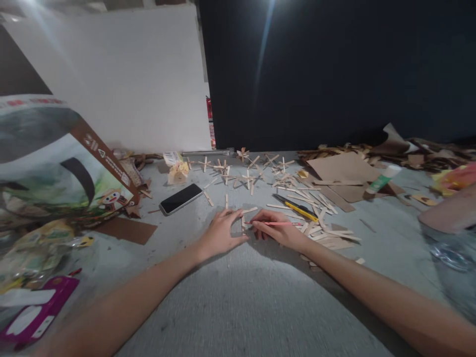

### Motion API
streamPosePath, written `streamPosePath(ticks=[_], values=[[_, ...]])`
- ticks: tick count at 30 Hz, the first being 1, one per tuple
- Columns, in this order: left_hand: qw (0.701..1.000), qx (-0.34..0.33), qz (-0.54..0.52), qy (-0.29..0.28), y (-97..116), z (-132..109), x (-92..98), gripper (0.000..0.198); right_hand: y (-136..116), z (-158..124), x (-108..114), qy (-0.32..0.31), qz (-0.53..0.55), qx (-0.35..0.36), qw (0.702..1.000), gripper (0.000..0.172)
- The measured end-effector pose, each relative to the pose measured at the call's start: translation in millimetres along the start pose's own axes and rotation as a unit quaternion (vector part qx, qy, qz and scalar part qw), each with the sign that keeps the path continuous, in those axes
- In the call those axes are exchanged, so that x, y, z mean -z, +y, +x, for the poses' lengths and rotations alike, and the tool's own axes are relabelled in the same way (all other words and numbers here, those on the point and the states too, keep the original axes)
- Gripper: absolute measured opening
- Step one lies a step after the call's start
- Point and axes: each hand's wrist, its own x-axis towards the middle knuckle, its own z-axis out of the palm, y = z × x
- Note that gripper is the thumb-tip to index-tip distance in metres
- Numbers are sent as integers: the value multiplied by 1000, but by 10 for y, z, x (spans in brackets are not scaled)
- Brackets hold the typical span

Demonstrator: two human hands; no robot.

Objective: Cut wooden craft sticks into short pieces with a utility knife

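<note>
My left hand [220, 231] rests flat on the grey floor, its fingertips pressing a wooden craft stick [248, 210] that crosses a second short stick [243, 225]. My right hand [275, 227] grips a thin pink pencil-like tool [282, 223], its tip pointing left at the crossed sticks. A loose pile of wooden sticks [327, 233] lies just right of my right hand. Several finished crossed-stick pieces [248, 177] lie farther back.
A black phone [180, 199] lies left of my hands. A yellow-and-black cutter [297, 208], cardboard sheets [342, 168] and a green-and-white glue stick [383, 179] are at the right. A large printed box [55, 158] and wrappers crowd the left. A dark wall stands behind.
</note>
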Motion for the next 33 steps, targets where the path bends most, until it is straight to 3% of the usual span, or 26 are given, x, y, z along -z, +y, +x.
streamPosePath(ticks=[13,20,27,33], values=[[1000,-3,-8,8,10,-17,-3,64,70,35,26,-17,7,-19,1000,46],[1000,-4,-6,12,-28,-19,-35,67,104,21,26,0,36,-36,999,40],[1000,3,-2,11,-40,-24,-37,67,57,35,119,-47,13,-29,998,47],[1000,16,3,3,-15,-11,-15,65,113,51,140,-46,21,-18,999,44]])
